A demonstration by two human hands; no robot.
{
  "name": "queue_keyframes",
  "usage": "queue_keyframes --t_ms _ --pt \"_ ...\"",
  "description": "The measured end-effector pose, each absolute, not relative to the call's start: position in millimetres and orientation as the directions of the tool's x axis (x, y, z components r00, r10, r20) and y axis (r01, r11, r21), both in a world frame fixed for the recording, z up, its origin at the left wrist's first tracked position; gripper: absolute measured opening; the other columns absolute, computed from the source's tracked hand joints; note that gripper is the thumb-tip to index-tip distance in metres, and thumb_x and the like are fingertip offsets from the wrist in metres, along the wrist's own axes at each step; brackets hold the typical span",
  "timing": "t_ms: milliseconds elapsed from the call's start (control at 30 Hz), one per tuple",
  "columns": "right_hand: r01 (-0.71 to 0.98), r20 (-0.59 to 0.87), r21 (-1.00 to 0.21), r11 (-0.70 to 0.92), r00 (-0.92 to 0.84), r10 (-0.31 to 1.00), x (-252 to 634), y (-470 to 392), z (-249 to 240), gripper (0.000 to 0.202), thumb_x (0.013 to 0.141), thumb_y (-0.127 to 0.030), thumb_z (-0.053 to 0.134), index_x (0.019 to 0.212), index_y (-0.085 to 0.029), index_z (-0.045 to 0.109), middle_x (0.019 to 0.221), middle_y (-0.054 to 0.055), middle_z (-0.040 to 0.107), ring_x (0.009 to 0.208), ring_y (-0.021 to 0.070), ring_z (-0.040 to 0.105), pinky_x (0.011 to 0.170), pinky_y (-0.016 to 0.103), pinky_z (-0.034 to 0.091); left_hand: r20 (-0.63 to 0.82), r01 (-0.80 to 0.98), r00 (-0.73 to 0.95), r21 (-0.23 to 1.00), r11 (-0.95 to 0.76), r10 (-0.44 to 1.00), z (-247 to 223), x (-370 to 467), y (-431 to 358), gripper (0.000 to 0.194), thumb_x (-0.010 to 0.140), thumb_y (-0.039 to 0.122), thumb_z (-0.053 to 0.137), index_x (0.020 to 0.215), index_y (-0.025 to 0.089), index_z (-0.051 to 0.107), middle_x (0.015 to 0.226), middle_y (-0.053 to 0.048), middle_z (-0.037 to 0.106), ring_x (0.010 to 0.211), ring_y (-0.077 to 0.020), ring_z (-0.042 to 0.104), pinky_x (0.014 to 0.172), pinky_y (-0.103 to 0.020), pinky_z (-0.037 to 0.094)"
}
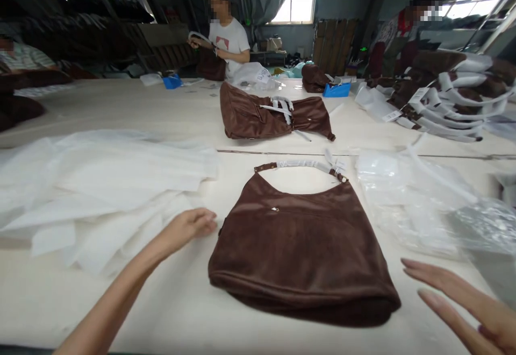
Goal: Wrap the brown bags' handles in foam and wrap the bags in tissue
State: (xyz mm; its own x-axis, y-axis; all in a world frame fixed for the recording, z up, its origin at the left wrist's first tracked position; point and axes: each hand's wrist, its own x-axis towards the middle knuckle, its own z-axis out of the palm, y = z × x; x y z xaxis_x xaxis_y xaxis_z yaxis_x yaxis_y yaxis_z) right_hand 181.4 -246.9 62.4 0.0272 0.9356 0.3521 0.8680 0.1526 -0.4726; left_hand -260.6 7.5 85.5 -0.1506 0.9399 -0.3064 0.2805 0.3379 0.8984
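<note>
Between the left hand and right hand, both empty and unclosed, lies the brown bag, touching neither.

You cannot read any word or number with certainty here. Dark slanted letters stand on the clear plastic beside the person in the white shirt. The white tags at right carry print, but it is too small.
</note>
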Motion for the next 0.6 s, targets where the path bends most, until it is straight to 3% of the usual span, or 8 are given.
queue_keyframes --t_ms 100,167,200,267,367,467,533,600 --pt "0.874 0.505 -0.385 0.296 -0.069 0.860 153 -204 109 0.043 0.095 -0.032 0.054 0.137 -0.032 0.059 0.139 0.005 0.060 0.128 0.0280 0.058 0.108 0.042 0.049 0.000 0.628 0.030 0.778 -0.019 1.000 112 -248 11 0.032 0.082 0.043 0.065 0.103 0.020 0.073 0.113 -0.009 0.072 0.114 -0.0306 0.061 0.104 -0.043 0.045" --pt "0.843 0.500 -0.331 0.424 -0.225 0.837 125 -175 121 0.052 0.095 -0.027 0.054 0.147 -0.029 0.048 0.152 0.006 0.047 0.141 0.0294 0.043 0.117 0.049 0.037 0.175 0.702 0.306 0.622 -0.346 0.936 110 -220 -8 0.049 0.096 0.051 0.044 0.133 0.022 0.058 0.143 -0.008 0.055 0.135 -0.0287 0.047 0.117 -0.048 0.030" --pt "0.826 0.428 -0.312 0.469 -0.319 0.846 111 -164 117 0.056 0.095 -0.029 0.057 0.150 -0.029 0.043 0.156 0.007 0.041 0.145 0.0321 0.035 0.118 0.055 0.031 0.164 0.688 0.476 0.542 -0.482 0.864 102 -204 -23 0.054 0.098 0.051 0.039 0.145 0.025 0.047 0.154 -0.007 0.043 0.144 -0.0279 0.035 0.121 -0.050 0.022" --pt "0.786 0.186 -0.329 0.524 -0.490 0.852 91 -154 95 0.069 0.089 -0.041 0.065 0.152 -0.032 0.039 0.158 0.009 0.036 0.147 0.0395 0.028 0.114 0.071 0.022 -0.024 0.562 0.796 0.401 -0.723 0.605 76 -175 -54 0.065 0.095 0.055 0.049 0.153 0.034 0.030 0.163 -0.005 0.024 0.150 -0.0308 0.020 0.121 -0.059 0.012" --pt "0.778 -0.113 -0.417 0.470 -0.557 0.823 82 -162 52 0.087 0.078 -0.045 0.076 0.153 -0.036 0.033 0.160 0.011 0.030 0.147 0.0461 0.019 0.106 0.082 0.013 -0.177 0.504 0.863 0.329 -0.799 0.472 39 -156 -88 0.083 0.088 0.048 0.065 0.155 0.038 0.018 0.165 -0.006 0.014 0.151 -0.0351 0.012 0.117 -0.069 0.008" --pt "0.813 -0.192 -0.450 0.368 -0.491 0.850 86 -176 36 0.093 0.076 -0.038 0.079 0.154 -0.040 0.028 0.164 0.008 0.020 0.149 0.0449 0.008 0.106 0.083 0.004 -0.210 0.520 0.854 0.335 -0.786 0.476 33 -159 -91 0.087 0.086 0.042 0.069 0.155 0.039 0.017 0.165 -0.006 0.012 0.151 -0.0373 0.013 0.115 -0.072 0.011" --pt "0.813 -0.183 -0.467 0.349 -0.475 0.861 86 -178 39 0.092 0.076 -0.039 0.078 0.154 -0.040 0.029 0.164 0.008 0.020 0.150 0.0445 0.006 0.106 0.082 0.001 -0.232 0.514 0.858 0.362 -0.778 0.459 48 -159 -78 0.081 0.085 0.041 0.070 0.153 0.039 0.027 0.164 -0.006 0.017 0.149 -0.0389 0.018 0.115 -0.072 0.016" --pt "0.804 -0.167 -0.481 0.350 -0.476 0.864 86 -176 45 0.089 0.077 -0.046 0.077 0.154 -0.039 0.031 0.163 0.009 0.022 0.150 0.0449 0.007 0.105 0.083 0.001 -0.248 0.517 0.856 0.404 -0.755 0.454 68 -149 -61 0.057 0.090 0.043 0.062 0.144 0.034 0.048 0.156 -0.008 0.038 0.143 -0.0376 0.034 0.115 -0.063 0.028"
